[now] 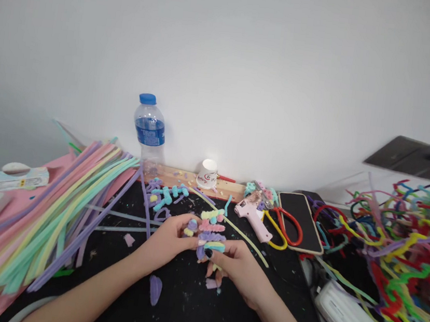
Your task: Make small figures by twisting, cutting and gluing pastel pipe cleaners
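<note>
Near the middle of the black table, both hands meet at a small pastel pipe-cleaner piece (212, 227) with yellow, pink, purple and blue fuzzy rows. My left hand (170, 236) pinches its left side, beside a small purple and yellow ball-like part (192, 226). On its lower right, my right hand (235, 265) grips with thumb and fingers; some of those fingers are hidden beneath the piece. A loose purple fuzzy loop (155, 290) lies below my left hand. Blue and purple twisted bits (167, 197) rest just behind it.
Long pastel pipe cleaners (72, 206) cover the left side. A bottle (150, 132) and paper cup (207, 174) stand by the wall. Right of them lie a pink glue gun (254, 219), red-and-yellow-handled scissors (289, 227), a dark phone (303, 221) and tangled colourful pipe cleaners (414, 258).
</note>
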A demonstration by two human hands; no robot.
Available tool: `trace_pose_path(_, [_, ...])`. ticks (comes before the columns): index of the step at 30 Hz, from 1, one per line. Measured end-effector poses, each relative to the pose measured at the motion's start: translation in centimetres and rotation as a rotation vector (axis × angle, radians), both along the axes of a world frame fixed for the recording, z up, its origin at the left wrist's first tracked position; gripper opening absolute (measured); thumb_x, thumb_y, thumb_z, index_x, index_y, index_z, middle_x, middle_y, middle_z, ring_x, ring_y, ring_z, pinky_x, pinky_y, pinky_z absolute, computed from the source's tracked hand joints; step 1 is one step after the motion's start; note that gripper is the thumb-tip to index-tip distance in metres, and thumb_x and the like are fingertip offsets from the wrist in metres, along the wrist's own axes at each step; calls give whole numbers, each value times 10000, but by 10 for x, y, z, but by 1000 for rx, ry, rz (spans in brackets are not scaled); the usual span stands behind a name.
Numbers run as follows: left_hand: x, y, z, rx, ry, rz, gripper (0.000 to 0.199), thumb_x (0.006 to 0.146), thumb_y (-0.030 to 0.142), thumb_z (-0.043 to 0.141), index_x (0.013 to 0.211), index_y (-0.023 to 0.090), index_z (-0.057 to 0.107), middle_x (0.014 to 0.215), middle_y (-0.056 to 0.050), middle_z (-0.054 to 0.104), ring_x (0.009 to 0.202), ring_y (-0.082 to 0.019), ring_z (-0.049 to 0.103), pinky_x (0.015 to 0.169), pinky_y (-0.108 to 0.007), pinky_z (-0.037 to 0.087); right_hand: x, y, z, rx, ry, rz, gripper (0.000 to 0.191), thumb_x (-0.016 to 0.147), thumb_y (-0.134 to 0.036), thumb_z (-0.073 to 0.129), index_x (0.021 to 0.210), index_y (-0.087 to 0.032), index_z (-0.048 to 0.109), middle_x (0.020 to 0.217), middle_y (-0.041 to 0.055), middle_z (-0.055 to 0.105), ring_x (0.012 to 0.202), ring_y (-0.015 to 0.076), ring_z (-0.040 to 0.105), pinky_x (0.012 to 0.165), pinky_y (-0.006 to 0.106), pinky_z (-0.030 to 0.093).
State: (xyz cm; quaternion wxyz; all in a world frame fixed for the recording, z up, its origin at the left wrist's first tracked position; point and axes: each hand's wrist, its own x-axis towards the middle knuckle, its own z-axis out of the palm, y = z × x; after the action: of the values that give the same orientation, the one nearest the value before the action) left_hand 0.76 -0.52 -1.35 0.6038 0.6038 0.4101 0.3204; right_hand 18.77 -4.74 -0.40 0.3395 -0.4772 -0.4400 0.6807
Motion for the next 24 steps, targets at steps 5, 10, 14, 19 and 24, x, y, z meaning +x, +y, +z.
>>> trace_pose_path(5, [0, 1, -2, -24, -36, -62, 146, 719, 244, 634, 804, 142, 574, 717, 17, 536, 687, -141, 536, 628, -249, 470, 1, -1, 4, -60, -31, -7, 289, 701, -376, 687, 761, -94, 667, 607, 44, 671, 484, 96, 598, 529, 228, 501])
trace_pose_path(10, [-1, 2, 6, -23, 0, -124, 148, 734, 276, 620, 767, 142, 568, 722, 13, 543, 651, -130, 530, 599, -243, 487, 2, -1, 7, -41, -11, 5, 244, 691, -338, 700, 749, -104, 662, 617, 25, 655, 548, 107, 617, 565, 238, 525])
trace_pose_path(14, [-4, 3, 10, -27, 26, -189, 156, 743, 285, 620, 793, 139, 595, 702, 18, 557, 590, -107, 520, 582, -228, 479, 3, 0, 8, -37, -16, 7, 225, 687, -325, 700, 737, -108, 660, 625, 17, 645, 563, 112, 622, 561, 231, 526])
trace_pose_path(19, [-4, 2, 9, -43, 3, -207, 175, 739, 293, 629, 828, 143, 617, 692, 9, 581, 594, -121, 536, 564, -233, 488, 1, 0, 8, -6, -55, 10, 168, 698, -283, 666, 734, -120, 671, 602, 11, 638, 529, 110, 596, 489, 205, 492])
trace_pose_path(24, [-2, 0, 7, -69, 14, -194, 173, 740, 296, 629, 818, 142, 623, 675, -8, 623, 612, -153, 586, 593, -267, 505, 2, 0, 6, 107, -217, 21, 144, 726, -246, 615, 690, -129, 691, 547, -15, 585, 430, 66, 442, 379, 164, 347])
